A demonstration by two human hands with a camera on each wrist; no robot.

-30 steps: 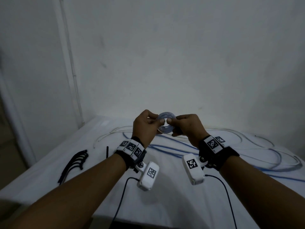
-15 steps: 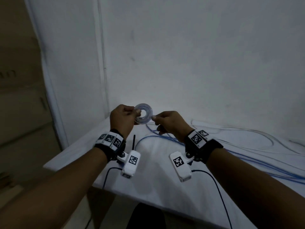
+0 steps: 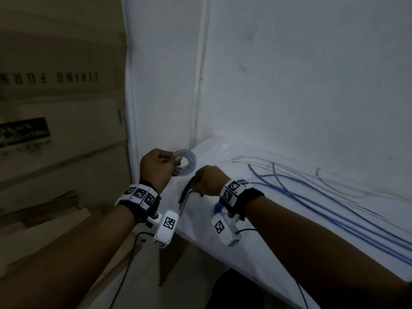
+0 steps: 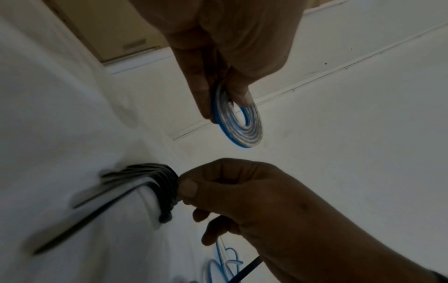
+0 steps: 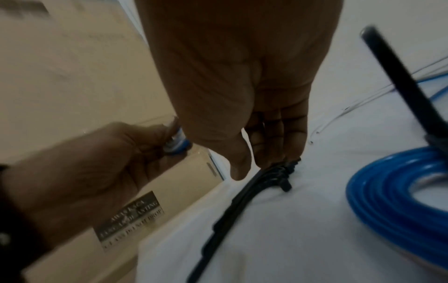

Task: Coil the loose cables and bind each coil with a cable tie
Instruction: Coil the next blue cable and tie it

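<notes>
- The small coil (image 3: 184, 161) of blue and pale cable is pinched at its rim in the grip of the left hand (image 3: 156, 168), thumb on one face and fingers on the other, and is held in the air above the corner of the worktop (image 3: 267, 237).
- One second ago the coil was held between both hands; it is now held by the left hand alone.
- The right hand (image 3: 208, 180) has been lowered to the bundle of black cable ties (image 3: 185, 192) lying on the worktop, at about 5 o'clock from the coil. Its grip is closed on the heads of the ties, thumb and curled fingers pinching them.
- In the right wrist view, a larger blue coil (image 5: 397, 193) is seen lying on the worktop at 3 o'clock from the ties, with a black cable tie around it.
- Loose blue and white cables (image 3: 312, 195) lie spread over the worktop at 3 o'clock from the right hand.
- The view has been turned leftward since the earlier frames, so that cardboard boxes (image 3: 60, 121) are now seen at 9 o'clock.
</notes>
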